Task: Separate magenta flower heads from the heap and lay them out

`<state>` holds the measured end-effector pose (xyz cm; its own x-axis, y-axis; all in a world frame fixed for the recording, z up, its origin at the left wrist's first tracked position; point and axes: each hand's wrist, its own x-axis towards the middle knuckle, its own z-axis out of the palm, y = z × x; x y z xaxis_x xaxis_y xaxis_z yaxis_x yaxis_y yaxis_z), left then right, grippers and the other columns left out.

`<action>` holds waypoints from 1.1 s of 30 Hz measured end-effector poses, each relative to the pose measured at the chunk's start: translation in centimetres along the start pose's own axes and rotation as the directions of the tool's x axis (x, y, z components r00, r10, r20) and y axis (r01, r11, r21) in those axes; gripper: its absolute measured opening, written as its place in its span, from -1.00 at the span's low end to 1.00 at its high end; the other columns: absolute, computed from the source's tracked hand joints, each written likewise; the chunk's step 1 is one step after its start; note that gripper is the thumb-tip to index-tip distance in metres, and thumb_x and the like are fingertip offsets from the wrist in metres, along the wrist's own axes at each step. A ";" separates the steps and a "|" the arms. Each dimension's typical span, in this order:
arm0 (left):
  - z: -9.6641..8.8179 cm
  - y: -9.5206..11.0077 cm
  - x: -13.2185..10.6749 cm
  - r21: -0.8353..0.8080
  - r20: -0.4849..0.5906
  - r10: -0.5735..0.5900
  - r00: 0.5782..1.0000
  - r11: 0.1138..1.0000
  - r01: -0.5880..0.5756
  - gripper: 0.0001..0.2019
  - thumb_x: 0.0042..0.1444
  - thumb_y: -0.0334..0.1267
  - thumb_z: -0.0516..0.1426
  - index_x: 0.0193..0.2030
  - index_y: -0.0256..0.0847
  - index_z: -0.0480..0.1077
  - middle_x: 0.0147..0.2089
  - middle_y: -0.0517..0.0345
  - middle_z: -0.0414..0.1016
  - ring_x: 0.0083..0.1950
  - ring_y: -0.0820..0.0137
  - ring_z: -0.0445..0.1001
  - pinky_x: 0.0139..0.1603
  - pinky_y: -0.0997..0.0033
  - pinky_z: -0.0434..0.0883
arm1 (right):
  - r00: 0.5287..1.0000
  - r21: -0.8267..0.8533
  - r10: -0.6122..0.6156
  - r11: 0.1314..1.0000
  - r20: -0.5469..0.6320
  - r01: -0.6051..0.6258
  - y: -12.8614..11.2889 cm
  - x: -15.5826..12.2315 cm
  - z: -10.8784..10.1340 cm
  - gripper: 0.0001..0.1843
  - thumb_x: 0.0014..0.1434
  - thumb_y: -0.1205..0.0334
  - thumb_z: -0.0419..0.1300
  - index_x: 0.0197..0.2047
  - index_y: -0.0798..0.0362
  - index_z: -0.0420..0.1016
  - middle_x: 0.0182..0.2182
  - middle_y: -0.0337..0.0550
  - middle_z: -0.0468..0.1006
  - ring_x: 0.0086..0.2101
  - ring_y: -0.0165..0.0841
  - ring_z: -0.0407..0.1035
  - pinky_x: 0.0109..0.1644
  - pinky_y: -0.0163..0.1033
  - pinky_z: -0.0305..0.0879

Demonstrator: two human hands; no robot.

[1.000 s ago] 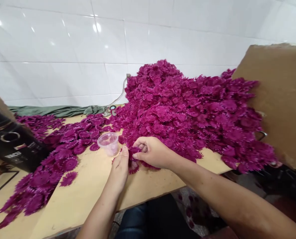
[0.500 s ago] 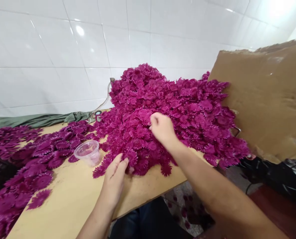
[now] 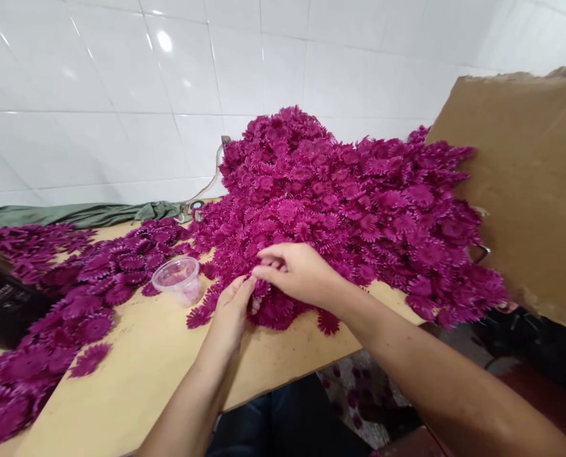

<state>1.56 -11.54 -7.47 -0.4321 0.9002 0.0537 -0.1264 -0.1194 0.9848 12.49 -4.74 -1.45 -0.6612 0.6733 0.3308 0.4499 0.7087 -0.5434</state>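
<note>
Head view: a tan tabletop [image 3: 134, 371] is backed by a white tiled wall [image 3: 121, 63] at the frame's top. Near centre, before a flower heap [image 3: 340, 209], one magenta flower [image 3: 262, 290] is pinched by the left hand [image 3: 230, 309]; whether it is also gripped by the curled right hand [image 3: 302, 271] cannot be told.

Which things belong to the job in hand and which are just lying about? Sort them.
Job, apparently: handled magenta flower, heaped magenta flowers, perhaps the clear tub.

Lying about, it seems: green cloth behind, brown cardboard at right, black box at left.
</note>
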 end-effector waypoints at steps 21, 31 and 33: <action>-1.6 1.4 -0.8 0.070 0.001 0.143 0.990 0.987 -0.142 -0.66 -0.17 0.04 0.16 -0.54 -0.22 0.26 -0.60 0.33 0.20 -0.53 0.52 0.17 -0.49 0.50 0.17 | 1.000 -0.191 -0.022 0.981 0.002 0.022 -3.0 0.8 2.8 -0.74 0.17 0.29 -0.03 -0.31 0.07 0.49 -0.35 -0.14 0.57 -0.32 -0.36 0.41 -0.23 -0.33 0.18; -3.4 1.8 0.1 -0.022 -0.095 0.172 0.980 0.984 -0.175 -0.73 -0.04 -0.09 0.12 -0.56 -0.23 0.25 -0.60 0.30 0.27 -0.55 0.55 0.20 -0.48 0.54 0.18 | 0.998 -0.284 -0.060 0.957 -0.010 0.055 -4.6 3.6 4.1 -0.74 0.18 0.25 -0.04 -0.30 0.04 0.48 -0.40 -0.13 0.57 -0.33 -0.31 0.43 -0.29 -0.31 0.18; -3.5 1.8 0.1 -0.028 -0.091 0.172 0.981 0.984 -0.175 -0.74 -0.04 -0.10 0.12 -0.56 -0.23 0.25 -0.60 0.30 0.27 -0.54 0.55 0.21 -0.48 0.54 0.18 | 0.999 -0.224 -0.041 0.974 -0.006 0.039 -4.6 4.0 3.9 -0.75 0.18 0.26 -0.03 -0.30 0.05 0.48 -0.39 -0.13 0.57 -0.32 -0.31 0.43 -0.24 -0.30 0.20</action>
<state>-1.83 -13.15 -6.27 -0.5266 0.8245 0.2070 -0.0739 -0.2869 0.9551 5.47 -6.18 -0.59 -0.6754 0.6447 0.3579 0.5470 0.7636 -0.3431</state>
